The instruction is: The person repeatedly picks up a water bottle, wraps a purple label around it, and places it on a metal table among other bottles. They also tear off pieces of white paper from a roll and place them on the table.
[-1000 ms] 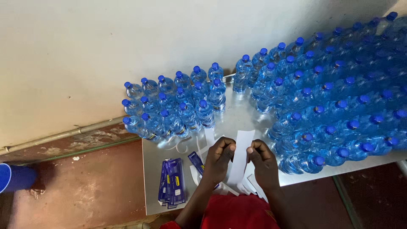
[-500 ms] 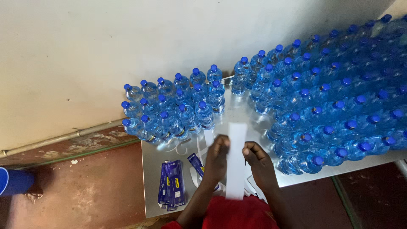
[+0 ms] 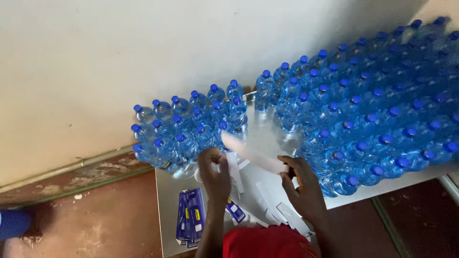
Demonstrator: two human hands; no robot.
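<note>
Between bottles (image 3: 363, 119), right hand (image 3: 300, 184) pinches paper strip (image 3: 251, 152).

The white strip (image 3: 253, 154) between both hands is motion-blurred, a blue object (image 3: 14, 223) leaves the left edge, and far bottles (image 3: 430, 28) blur.

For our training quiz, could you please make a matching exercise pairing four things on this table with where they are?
1. white paper strip
2. stack of blue labels
3. small bottle group
4. large bottle group

a. table's right side
b. flat on the table, left of the left hand
c. pinched by the right hand
d. near the table's left edge

1-c, 2-b, 3-d, 4-a
</note>
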